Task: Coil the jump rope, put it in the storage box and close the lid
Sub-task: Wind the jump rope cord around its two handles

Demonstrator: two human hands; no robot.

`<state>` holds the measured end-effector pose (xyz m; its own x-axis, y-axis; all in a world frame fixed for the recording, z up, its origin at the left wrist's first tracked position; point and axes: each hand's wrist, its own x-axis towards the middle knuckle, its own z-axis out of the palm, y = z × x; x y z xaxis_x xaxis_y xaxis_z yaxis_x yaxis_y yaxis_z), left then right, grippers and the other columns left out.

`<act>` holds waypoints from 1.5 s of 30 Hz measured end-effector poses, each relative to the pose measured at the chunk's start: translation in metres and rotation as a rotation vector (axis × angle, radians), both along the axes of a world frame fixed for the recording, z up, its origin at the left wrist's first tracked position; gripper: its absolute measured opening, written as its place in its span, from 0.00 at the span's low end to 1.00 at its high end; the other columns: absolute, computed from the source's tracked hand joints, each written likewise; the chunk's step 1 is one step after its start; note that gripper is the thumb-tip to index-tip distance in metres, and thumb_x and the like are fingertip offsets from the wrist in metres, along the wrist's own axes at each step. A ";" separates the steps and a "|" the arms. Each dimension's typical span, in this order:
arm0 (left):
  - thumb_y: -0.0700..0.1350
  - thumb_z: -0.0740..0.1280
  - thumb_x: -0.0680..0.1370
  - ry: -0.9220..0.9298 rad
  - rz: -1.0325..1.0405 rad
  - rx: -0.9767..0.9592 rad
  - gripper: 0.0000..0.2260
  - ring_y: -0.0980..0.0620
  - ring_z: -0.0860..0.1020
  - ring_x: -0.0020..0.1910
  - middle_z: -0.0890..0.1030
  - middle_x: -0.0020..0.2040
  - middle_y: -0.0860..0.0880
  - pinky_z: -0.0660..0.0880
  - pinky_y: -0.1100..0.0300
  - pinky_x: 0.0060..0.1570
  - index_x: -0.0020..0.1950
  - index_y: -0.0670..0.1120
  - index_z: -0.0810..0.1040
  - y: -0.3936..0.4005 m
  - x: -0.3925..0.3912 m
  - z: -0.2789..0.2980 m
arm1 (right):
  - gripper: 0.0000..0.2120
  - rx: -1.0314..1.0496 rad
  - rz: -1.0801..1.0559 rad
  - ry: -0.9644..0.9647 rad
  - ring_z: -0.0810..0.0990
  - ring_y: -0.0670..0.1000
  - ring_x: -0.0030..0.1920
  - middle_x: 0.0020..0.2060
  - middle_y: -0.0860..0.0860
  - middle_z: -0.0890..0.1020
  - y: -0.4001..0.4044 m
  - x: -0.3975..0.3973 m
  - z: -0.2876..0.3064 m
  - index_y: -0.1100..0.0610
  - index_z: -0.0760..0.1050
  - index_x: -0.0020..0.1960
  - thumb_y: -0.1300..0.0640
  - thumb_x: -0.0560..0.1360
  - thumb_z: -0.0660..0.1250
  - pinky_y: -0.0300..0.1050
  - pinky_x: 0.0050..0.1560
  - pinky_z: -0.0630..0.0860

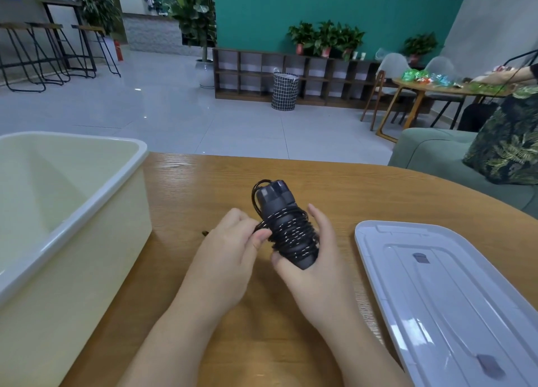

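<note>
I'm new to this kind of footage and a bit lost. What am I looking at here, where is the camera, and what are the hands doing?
There is no machine here. A person wears a wide-angle camera on the head, looking forward and down, so the two arms reaching in from the bottom are the person's own.

The right hand holds a jump rope: dark handles with black cord wound round them. The left hand pinches the cord at the bundle's side, seemingly finishing the coil.

All this is above a wooden table. On the left stands an open cream storage box; what shows of its inside looks empty. On the right lies its grey lid, flat and off the box.

Behind is a room with plants, shelves and another person's arm at a far table.
</note>
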<state>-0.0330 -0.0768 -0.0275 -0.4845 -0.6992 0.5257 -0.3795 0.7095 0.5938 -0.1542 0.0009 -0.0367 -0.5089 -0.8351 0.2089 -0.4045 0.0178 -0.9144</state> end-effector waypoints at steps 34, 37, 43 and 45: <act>0.56 0.77 0.59 0.051 -0.070 0.180 0.26 0.61 0.69 0.35 0.64 0.36 0.55 0.65 0.73 0.36 0.56 0.63 0.76 -0.005 0.002 -0.001 | 0.19 0.059 0.245 -0.942 0.76 0.51 0.29 0.41 0.55 0.79 0.001 -0.011 0.008 0.47 0.77 0.50 0.56 0.60 0.73 0.40 0.26 0.68; 0.49 0.72 0.70 0.020 -0.027 0.161 0.11 0.62 0.71 0.39 0.67 0.38 0.54 0.65 0.72 0.39 0.52 0.56 0.81 -0.007 0.000 -0.005 | 0.19 0.070 0.291 -0.964 0.76 0.52 0.30 0.41 0.55 0.80 0.001 -0.011 0.009 0.47 0.78 0.51 0.53 0.59 0.71 0.40 0.27 0.69; 0.45 0.61 0.78 0.097 -0.070 0.344 0.05 0.66 0.76 0.36 0.79 0.37 0.67 0.70 0.62 0.40 0.50 0.54 0.75 -0.002 -0.005 -0.011 | 0.24 0.129 0.370 -1.016 0.83 0.54 0.33 0.45 0.54 0.83 0.001 -0.011 0.004 0.50 0.77 0.55 0.51 0.58 0.72 0.48 0.33 0.80; 0.43 0.59 0.79 0.159 -0.114 0.451 0.06 0.66 0.74 0.29 0.78 0.33 0.69 0.70 0.65 0.34 0.48 0.53 0.73 0.001 -0.008 -0.008 | 0.25 0.092 0.373 -1.010 0.84 0.55 0.41 0.48 0.54 0.84 -0.001 -0.013 0.002 0.52 0.77 0.58 0.54 0.61 0.74 0.51 0.40 0.81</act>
